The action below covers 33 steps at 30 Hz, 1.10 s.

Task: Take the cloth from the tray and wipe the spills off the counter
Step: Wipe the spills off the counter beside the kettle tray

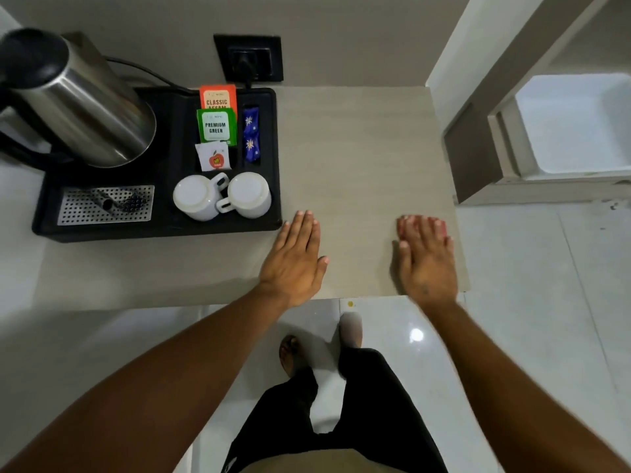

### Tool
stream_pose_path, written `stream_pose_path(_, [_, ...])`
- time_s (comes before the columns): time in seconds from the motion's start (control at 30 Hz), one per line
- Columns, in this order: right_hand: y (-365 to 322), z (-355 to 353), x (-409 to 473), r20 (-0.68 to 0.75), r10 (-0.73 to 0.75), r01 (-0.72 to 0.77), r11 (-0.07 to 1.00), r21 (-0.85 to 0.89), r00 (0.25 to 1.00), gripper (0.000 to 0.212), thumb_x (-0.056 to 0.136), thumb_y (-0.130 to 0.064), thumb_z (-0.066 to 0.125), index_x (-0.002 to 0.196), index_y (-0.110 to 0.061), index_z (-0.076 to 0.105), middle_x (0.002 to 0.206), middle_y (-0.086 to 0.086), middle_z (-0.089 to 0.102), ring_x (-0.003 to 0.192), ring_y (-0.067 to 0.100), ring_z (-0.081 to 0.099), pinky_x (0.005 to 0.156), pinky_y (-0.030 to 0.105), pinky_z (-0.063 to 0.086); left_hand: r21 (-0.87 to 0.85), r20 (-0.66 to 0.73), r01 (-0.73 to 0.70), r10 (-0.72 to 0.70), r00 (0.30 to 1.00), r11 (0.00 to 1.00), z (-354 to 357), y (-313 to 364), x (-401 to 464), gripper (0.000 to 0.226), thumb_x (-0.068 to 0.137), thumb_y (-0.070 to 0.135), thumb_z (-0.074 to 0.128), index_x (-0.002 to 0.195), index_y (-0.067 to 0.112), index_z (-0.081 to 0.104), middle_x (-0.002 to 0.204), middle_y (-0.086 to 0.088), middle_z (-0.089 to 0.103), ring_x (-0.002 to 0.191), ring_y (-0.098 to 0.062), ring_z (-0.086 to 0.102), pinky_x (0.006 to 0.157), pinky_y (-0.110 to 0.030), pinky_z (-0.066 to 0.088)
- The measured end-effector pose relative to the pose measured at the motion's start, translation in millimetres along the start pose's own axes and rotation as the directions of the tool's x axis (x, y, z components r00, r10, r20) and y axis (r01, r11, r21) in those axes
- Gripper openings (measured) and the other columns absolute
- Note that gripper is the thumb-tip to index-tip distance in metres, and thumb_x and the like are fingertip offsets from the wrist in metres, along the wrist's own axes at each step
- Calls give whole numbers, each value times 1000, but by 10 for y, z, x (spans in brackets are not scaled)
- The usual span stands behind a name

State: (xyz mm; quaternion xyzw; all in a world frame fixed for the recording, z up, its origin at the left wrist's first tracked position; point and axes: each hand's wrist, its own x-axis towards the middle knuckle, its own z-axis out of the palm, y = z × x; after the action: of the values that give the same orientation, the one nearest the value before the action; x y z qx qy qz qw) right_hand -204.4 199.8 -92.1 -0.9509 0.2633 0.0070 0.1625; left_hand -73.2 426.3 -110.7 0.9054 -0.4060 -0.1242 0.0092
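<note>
The long beige stone-look counter (358,158) is filling the view, running up against a pale wall with a black socket plate (248,58) and dropping off at the right toward glossy white floor tiles (529,302); the light is bouncing off those tiles, so the room is reading bright and bare.

On the counter's left the black rectangular plastic tray (164,230) is sitting, and everything on it is looking arranged for guests: the brushed-steel electric kettle (78,97) is standing at the back left by the socket, presumably to keep its cord short, and the two white ceramic cups (222,196) are resting upside down, likely against dust. The perforated metal drip grate (106,203) is lying at the front left, and the orange, green and white tea sachets (216,126) are standing filed in their slot.

The left hand (293,257) is lying flat just beside the tray's corner, fingers straight and released, gripping nothing. The right hand (426,257) is lying flat near the counter's right edge, equally empty.

The cloth? I cannot make it out on the tray, and no spills are showing on the counter.
</note>
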Motion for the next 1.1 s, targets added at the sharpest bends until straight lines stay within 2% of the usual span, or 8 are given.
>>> stream_pose_path(0.2, [-164,-91,1280,-33,12,-12,1000,-7,999,56,100,-41,27,153,-20,28,162,13,21,149,36,7,120,52,5,-13,-14,22,-22,1000,1000,-52,89,373,76,102,49,11,161,1,0,172,-20,-3,159,-33,-8,129,-50,1])
stream_pose_path(0.37, [-294,3,1329,30,-323,324,945,-38,946,53,103,-38,32,153,-22,27,162,10,22,150,33,7,120,51,8,-46,-35,58,-59,998,997,-126,122,710,79,101,52,15,161,2,5,172,-19,1,160,-33,-5,129,-50,3])
stream_pose_path(0.53, [-11,-230,2268,27,-137,138,990,-35,990,54,102,-40,26,153,-23,23,163,9,19,149,35,5,121,51,4,-98,-108,78,-89,990,992,-108,130,777,78,100,49,32,161,2,18,171,-18,14,160,-32,6,129,-50,9])
stream_pose_path(0.63, [-291,-207,2638,33,-188,188,982,-14,982,53,101,-36,29,152,-22,28,162,10,21,149,36,7,121,49,2,-109,-118,70,-83,990,992,-104,112,795,78,100,50,33,160,2,21,170,-19,18,159,-34,10,129,-50,10])
stream_pose_path(0.77, [-599,6,2184,35,-457,456,889,28,889,56,95,-17,44,150,-20,35,158,12,31,148,37,14,121,45,6,-103,-80,91,-100,992,991,-129,120,793,79,102,51,33,162,3,15,171,-18,13,160,-32,6,129,-50,9])
stream_pose_path(0.83, [-524,66,1806,3,-495,494,868,42,869,62,90,-12,49,150,-20,36,157,11,34,149,35,14,122,44,8,-108,-78,96,-105,991,989,-145,124,783,79,102,51,32,162,4,13,172,-17,11,160,-31,4,130,-49,7])
stream_pose_path(0.97, [-129,86,1206,-21,-447,448,894,30,894,63,89,-8,57,147,-24,39,156,7,37,149,26,16,120,41,13,-99,-74,100,-108,991,990,-176,157,761,79,101,50,31,161,2,16,171,-18,13,160,-32,5,130,-50,8])
stream_pose_path(1.1, [150,-88,1199,-42,-283,286,954,91,958,47,94,-9,59,138,-24,53,151,5,44,145,25,29,120,38,21,-76,-22,85,-87,996,993,-219,192,829,83,100,56,18,162,2,8,172,-19,6,160,-33,0,130,-47,-1])
